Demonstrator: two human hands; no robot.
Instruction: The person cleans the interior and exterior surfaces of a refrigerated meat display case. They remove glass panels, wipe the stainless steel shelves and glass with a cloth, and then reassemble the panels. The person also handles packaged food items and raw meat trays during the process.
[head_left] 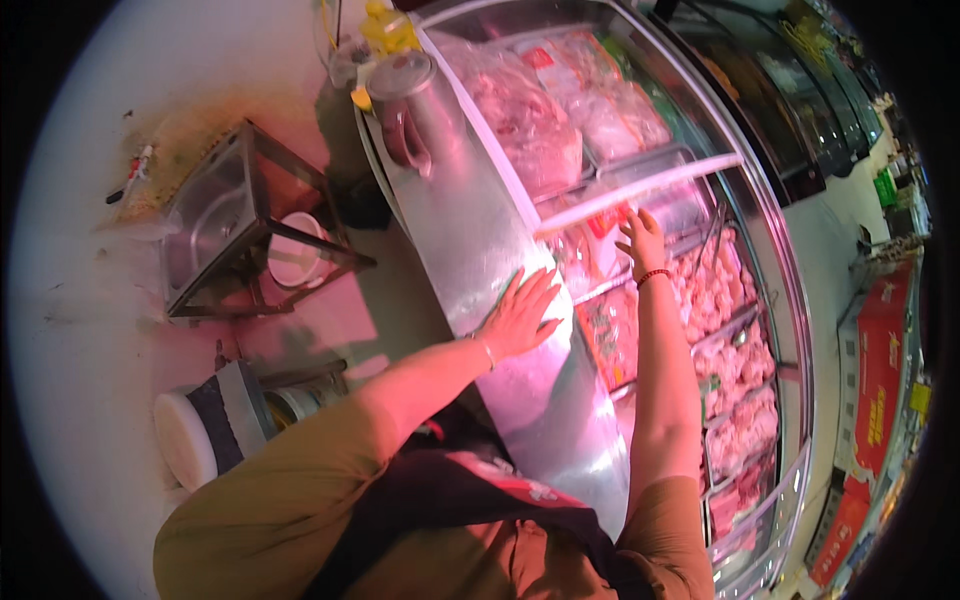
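Observation:
My left hand [520, 315] lies flat, fingers spread, on the shiny steel top of a meat display counter [470, 230]. My right hand [642, 240] reaches inside the case, fingers apart, over bagged meat [590, 225] beside a tray of pale raw meat pieces [715, 290]. It wears a red bead bracelet at the wrist. Whether its fingertips touch a bag is unclear. Neither hand grips anything.
A steel kettle [410, 105] stands on the counter's far end near yellow bottles [388, 28]. Large bags of meat [525, 125] fill the far section. On the floor to the left stand a steel sink on a frame [215, 215], a white basin [292, 255] and a white bucket [190, 435].

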